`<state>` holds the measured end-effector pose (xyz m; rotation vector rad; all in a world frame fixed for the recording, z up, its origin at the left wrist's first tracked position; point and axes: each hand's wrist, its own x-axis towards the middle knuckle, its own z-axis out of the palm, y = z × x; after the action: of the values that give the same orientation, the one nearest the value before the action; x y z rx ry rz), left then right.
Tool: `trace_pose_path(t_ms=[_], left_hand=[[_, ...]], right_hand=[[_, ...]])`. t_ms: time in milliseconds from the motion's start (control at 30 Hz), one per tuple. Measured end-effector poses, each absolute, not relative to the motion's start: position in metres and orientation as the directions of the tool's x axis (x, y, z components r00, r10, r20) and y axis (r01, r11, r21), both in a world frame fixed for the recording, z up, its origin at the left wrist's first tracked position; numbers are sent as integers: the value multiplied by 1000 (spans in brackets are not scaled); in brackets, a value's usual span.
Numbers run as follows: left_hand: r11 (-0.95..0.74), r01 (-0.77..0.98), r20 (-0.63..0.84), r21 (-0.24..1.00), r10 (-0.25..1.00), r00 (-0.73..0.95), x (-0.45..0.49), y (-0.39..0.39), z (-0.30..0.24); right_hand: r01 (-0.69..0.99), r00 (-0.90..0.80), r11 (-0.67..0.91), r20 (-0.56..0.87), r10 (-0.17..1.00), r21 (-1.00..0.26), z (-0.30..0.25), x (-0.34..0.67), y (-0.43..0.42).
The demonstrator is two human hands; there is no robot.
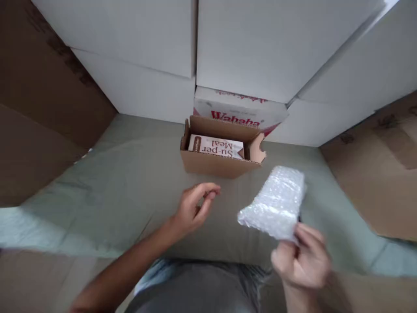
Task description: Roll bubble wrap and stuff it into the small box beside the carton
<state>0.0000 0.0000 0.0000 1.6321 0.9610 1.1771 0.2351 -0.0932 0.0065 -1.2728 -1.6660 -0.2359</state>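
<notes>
My right hand (302, 258) grips the lower edge of a bubble-wrapped packet (276, 200) between thumb and fingers. The wrap is shiny and clear; what it encloses is hidden. To the left, my left hand (197, 206) hovers in front of a small open cardboard box (215, 165), apart from it. Its thumb and fingertips are brought together, and nothing shows in them. Inside the cardboard box stands a white and brown carton (215, 145) printed "Su-per Meal", its lettering upside down to me.
Large white boxes (244, 43) form a wall at the back, with a white "Wahaha" carton (241, 108) at their foot. Brown cardboard boxes flank the green-grey covered surface (130, 174) at the left (42, 100) and right (381, 165).
</notes>
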Motion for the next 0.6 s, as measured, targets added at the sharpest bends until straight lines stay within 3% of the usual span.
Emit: trace_pose_path(t_ms=[133, 300, 433, 533, 600], left_hand=[[-11, 37, -1, 999, 957, 289, -6, -20, -19], [290, 179, -340, 940, 794, 504, -2, -38, -36], [385, 94, -376, 918, 772, 513, -1, -48, -55], [388, 48, -376, 920, 845, 381, -10, -52, -77], [306, 92, -319, 948, 919, 234, -16, -56, -90]], right_hand=[[705, -182, 515, 578, 796, -488, -27, 211, -99], [569, -363, 544, 405, 839, -617, -50, 190, -97], [529, -393, 529, 361, 846, -664, -56, 188, -95], [558, -347, 511, 376, 859, -653, -64, 196, -98], [586, -330, 502, 378, 865, -636, -71, 201, -102]])
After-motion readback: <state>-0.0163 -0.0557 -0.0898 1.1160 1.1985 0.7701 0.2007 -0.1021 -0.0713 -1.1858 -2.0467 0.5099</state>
